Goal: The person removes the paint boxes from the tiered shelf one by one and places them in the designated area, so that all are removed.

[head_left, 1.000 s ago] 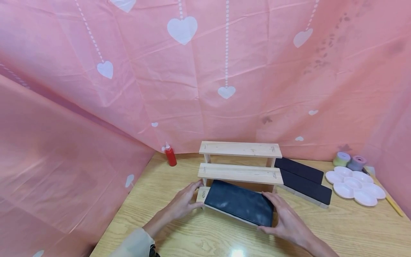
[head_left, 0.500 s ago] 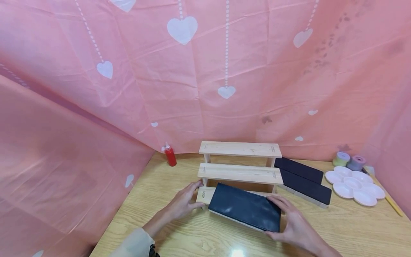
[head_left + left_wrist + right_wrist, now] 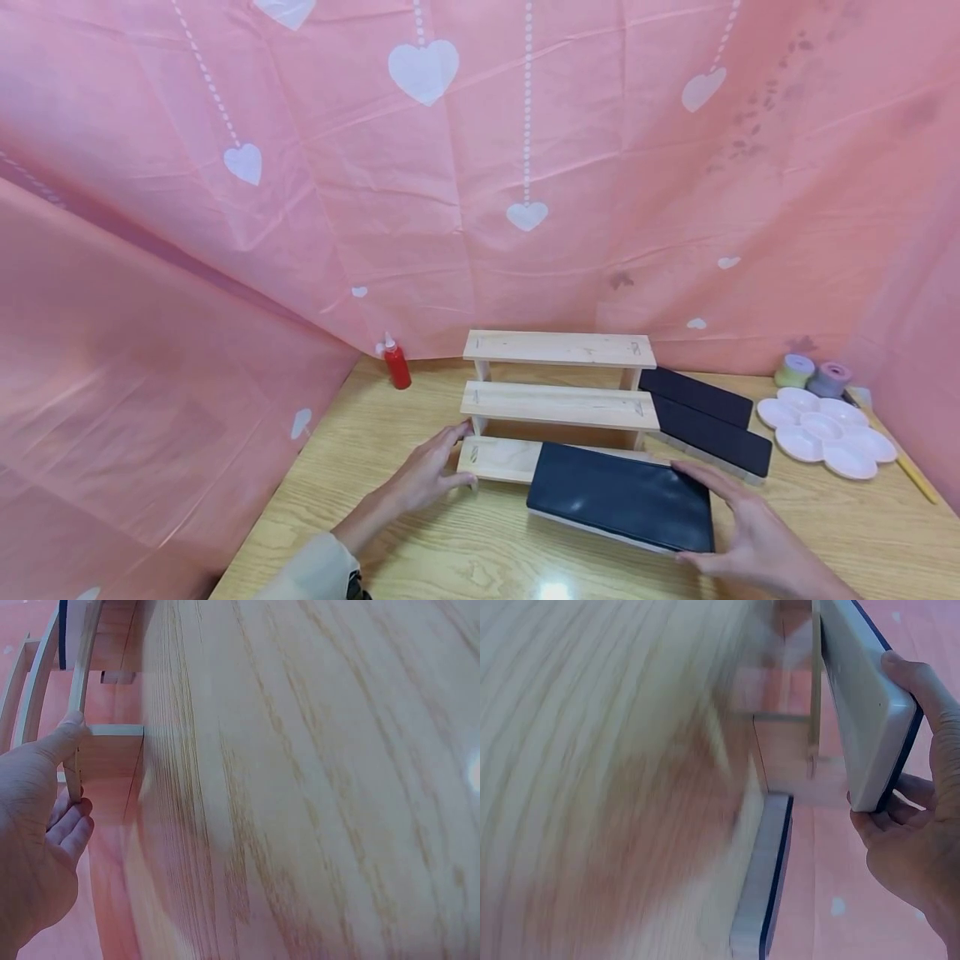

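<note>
A three-tier wooden step shelf stands mid-table in the head view. My left hand grips the left end of its lowest tier; in the left wrist view the thumb lies on one face of the board and the fingers curl behind. My right hand holds a flat rectangular case by its right end, thumb on the near edge and fingers on the far one. Glossy dark blue covers the top, and white sides show in the right wrist view. The case covers the right part of the lowest tier in the head view.
Two similar dark-topped cases lie side by side right of the shelf. Farther right are a white flower-shaped palette, two small jars and a yellow-handled brush. A red squeeze bottle stands back left, before a pink curtain.
My right hand has carried the case rightward and slightly nearer, uncovering the left part of the lowest tier. The left hand has kept its grip in the same place.
</note>
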{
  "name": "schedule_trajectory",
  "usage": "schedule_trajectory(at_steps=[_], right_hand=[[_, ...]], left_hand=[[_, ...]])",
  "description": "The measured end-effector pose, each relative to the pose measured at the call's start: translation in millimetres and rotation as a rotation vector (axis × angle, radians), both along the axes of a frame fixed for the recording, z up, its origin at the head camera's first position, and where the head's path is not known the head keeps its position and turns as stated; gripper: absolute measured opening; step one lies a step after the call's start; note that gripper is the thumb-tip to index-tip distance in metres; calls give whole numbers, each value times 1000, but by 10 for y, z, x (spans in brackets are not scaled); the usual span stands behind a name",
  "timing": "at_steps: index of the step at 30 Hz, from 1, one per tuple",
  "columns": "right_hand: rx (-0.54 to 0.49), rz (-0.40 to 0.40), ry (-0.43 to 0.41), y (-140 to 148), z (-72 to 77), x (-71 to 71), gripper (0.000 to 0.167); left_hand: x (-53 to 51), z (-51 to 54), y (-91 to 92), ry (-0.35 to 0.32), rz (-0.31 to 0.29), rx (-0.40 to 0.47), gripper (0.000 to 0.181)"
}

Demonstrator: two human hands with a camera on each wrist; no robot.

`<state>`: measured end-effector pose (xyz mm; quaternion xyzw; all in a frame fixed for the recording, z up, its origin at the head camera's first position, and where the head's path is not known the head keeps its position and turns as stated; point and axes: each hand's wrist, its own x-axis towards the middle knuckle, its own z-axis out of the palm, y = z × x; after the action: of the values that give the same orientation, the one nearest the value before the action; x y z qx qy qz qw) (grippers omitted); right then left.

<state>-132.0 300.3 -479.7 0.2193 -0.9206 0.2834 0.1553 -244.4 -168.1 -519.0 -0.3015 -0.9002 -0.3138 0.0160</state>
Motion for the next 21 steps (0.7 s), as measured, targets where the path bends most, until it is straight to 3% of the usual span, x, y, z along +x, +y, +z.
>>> schedule_trajectory(at_steps=[4, 11, 21], right_hand=[[15, -21, -38, 169, 21, 43, 109], [21, -69, -175, 504, -16, 133, 105], [-46, -137, -188, 974, -182, 276, 103]], left_hand=[[2, -7, -1, 24, -3, 7, 84], [-7, -9, -6, 21, 0, 3, 86], [-18, -33, 3, 32, -16, 15, 86]])
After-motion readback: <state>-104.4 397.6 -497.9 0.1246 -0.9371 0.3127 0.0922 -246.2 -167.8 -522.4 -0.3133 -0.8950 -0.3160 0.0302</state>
